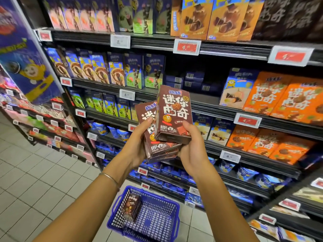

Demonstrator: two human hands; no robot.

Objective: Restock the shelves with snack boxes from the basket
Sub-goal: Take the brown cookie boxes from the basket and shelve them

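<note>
My left hand [138, 145] holds a small stack of brown snack boxes [158, 147] from the left, thumb on the top box's face. My right hand [190, 147] grips another brown snack box [174, 114] upright, in front of that stack. Both hands are raised before the shelves [206, 103], level with a dark gap in the middle row. On the floor below stands a blue plastic basket [157, 222] with brown snack boxes [131, 207] leaning at its left end.
Orange boxes [277, 100] fill the shelf to the right of the gap. Blue boxes [104, 69] stand to its left. Price tags [187, 47] line the shelf edges. An end display [26, 55] stands at the left. Tiled floor [35, 180] spreads to the left of the basket.
</note>
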